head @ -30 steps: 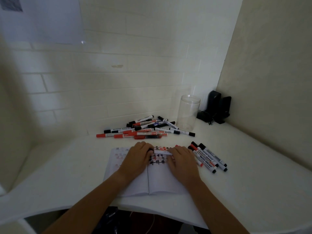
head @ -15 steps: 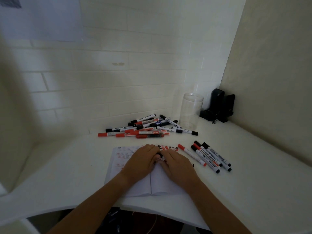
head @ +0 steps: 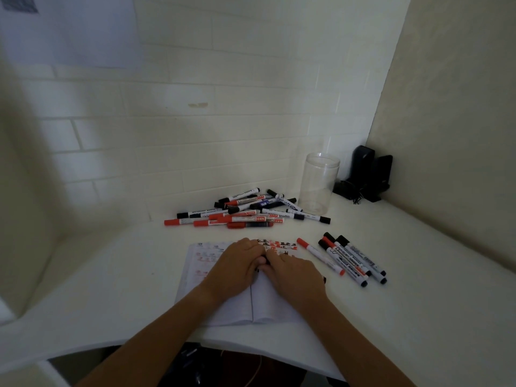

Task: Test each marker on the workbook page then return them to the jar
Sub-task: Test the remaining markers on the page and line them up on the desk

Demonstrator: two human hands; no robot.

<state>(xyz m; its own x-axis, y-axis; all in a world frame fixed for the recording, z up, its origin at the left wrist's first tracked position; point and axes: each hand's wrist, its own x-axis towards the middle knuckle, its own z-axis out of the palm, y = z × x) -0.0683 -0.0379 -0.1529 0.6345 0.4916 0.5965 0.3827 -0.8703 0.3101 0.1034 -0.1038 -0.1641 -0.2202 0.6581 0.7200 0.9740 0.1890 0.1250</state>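
Both hands together over the open workbook (head: 223, 308), right at its middle fold. Left hand (head: 233, 270) curled, right hand (head: 296, 275) curled too, fingers meeting on something small and dark between them, likely a marker (head: 261, 265), though too hidden to tell for sure. Left grip looks pinched on that dark bit; right grip looks wrapped round the rest of it, with a dark tip (head: 324, 280) poking out past the wrist side. Just past the grip, red and black test marks (head: 279, 244) on the top of the page. To the right of the grip, a small row of markers (head: 351, 258) flat on the desk (head: 418, 289), side by side, with one red-capped marker (head: 319, 256) nearest the right hand, not touching it. Farther off, beyond the grip, a big messy pile of markers (head: 245, 212), red caps and black caps, some lying on top of others. Beyond and to the right of the grip, the clear jar (head: 318, 182) standing up, close to the pile's right end. Past the jar, in the corner, a black thing (head: 368, 174) against the wall. On the wall up and left, a sheet of paper (head: 69, 29).
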